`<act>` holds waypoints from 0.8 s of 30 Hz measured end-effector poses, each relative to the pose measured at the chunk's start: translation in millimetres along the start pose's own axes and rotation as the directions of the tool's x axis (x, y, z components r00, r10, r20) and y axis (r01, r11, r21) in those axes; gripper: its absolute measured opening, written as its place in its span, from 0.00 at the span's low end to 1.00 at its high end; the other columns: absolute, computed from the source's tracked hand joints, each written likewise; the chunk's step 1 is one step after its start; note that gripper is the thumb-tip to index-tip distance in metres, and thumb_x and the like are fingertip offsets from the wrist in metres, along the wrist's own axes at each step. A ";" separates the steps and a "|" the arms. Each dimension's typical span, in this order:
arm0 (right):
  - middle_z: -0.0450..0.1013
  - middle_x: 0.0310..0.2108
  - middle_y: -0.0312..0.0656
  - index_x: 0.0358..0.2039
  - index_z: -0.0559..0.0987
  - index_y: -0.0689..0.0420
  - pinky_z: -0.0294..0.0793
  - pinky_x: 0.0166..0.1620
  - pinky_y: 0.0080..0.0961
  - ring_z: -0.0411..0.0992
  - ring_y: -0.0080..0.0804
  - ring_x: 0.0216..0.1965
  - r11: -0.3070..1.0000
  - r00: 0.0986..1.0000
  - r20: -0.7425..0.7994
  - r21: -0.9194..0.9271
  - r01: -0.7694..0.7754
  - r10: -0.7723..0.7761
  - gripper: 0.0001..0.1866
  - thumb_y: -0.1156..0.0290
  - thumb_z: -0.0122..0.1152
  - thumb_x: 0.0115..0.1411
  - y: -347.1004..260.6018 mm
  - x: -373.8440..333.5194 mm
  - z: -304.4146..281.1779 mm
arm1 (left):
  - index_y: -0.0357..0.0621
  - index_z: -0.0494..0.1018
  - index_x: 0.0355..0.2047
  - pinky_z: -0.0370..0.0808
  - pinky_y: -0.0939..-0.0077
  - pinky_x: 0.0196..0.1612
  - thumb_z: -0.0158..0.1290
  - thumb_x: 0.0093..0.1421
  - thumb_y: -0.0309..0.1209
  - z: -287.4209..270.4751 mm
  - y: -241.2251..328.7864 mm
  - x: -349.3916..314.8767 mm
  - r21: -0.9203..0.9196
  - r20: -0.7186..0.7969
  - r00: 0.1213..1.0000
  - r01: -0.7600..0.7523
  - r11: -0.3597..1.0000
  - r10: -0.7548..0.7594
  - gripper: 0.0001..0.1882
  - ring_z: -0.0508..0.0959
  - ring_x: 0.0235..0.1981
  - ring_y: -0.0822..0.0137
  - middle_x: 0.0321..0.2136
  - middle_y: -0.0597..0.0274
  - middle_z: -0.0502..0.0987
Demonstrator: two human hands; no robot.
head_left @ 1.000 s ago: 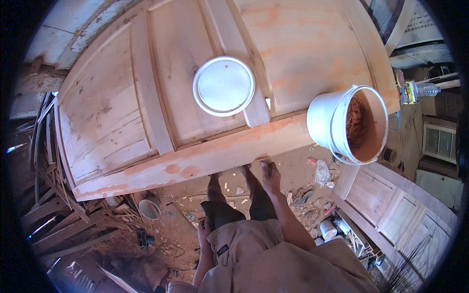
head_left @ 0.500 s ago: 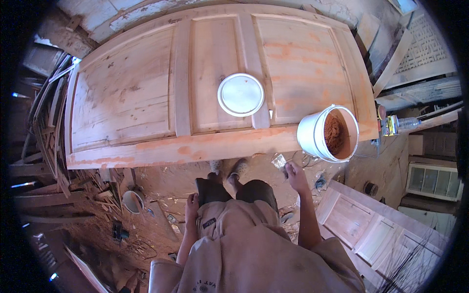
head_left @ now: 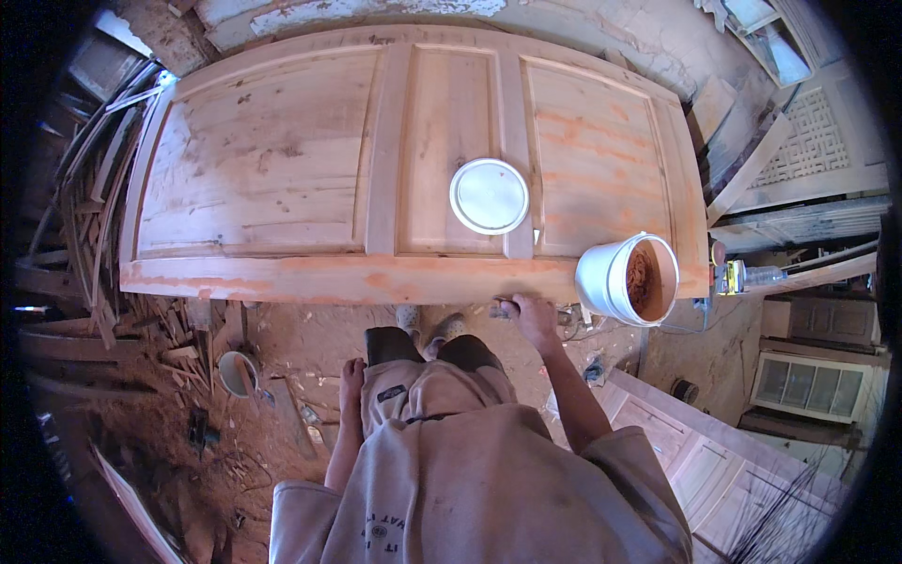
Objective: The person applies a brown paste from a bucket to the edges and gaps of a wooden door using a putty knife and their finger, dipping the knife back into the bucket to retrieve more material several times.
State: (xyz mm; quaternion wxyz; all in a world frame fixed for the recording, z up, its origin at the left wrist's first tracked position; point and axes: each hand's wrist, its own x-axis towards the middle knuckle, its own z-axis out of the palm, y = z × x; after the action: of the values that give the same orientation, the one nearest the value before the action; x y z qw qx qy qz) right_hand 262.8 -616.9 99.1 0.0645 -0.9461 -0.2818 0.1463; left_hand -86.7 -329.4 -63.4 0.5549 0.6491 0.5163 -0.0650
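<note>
A large panelled wooden door (head_left: 272,179) lies flat in front of me, with orange-brown smears on its near rail and right panel. A round white lid (head_left: 489,195) rests on it near the middle. A white bucket (head_left: 601,277) of brown paste stands at the door's near right corner. My right hand (head_left: 533,318) presses against the door's near edge just left of the bucket, closed on a small tool (head_left: 503,308) that is mostly hidden. My left hand (head_left: 352,374) hangs against my thigh and holds nothing.
Scrap wood and slats (head_left: 85,235) pile up on the left. A small bowl (head_left: 237,373) sits on the dusty red ground by my feet. More panelled doors (head_left: 695,451) lie at the lower right, and a plastic bottle (head_left: 756,275) lies beyond the bucket.
My right hand, lifted off the door near the bucket half a second ago, has come back to the door's near edge. My head has pulled back, so more of the door shows.
</note>
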 end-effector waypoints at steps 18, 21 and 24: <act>0.67 0.26 0.37 0.36 0.71 0.58 0.69 0.35 0.23 0.67 0.23 0.28 0.259 0.632 -0.148 0.962 -0.088 0.761 0.06 0.73 0.45 0.62 47.5 -104.3 -161.4 | 0.39 0.70 0.45 0.72 0.75 0.28 0.45 0.65 0.43 23.7 28.3 79.1 -0.037 0.176 0.984 0.030 0.999 -0.023 0.19 0.78 0.30 0.69 0.34 0.58 0.77; 0.71 0.29 0.45 0.47 0.70 0.60 0.72 0.38 0.36 0.72 0.37 0.32 0.724 0.477 -0.566 0.637 -0.264 0.673 0.13 0.74 0.45 0.61 93.5 -108.6 -177.9 | 0.40 0.70 0.44 0.72 0.76 0.27 0.45 0.65 0.43 33.2 31.0 89.6 -0.110 0.159 0.987 0.009 0.994 0.008 0.19 0.78 0.29 0.70 0.33 0.59 0.77; 0.71 0.42 0.59 0.61 0.65 0.50 0.70 0.47 0.49 0.70 0.62 0.43 0.690 0.696 -0.019 0.157 -0.707 0.718 0.28 0.77 0.52 0.58 107.7 -124.3 -190.5 | 0.40 0.70 0.44 0.72 0.77 0.26 0.45 0.65 0.43 78.7 56.7 69.8 -0.094 0.156 0.988 0.006 0.996 0.009 0.18 0.78 0.27 0.70 0.33 0.59 0.78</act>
State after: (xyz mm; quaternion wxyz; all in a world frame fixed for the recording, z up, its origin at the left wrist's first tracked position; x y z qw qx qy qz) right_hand 278.6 -782.8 287.7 0.0790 -0.9794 0.1207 0.1416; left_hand 25.8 -341.2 -101.9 0.6236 0.6155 0.4733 -0.0908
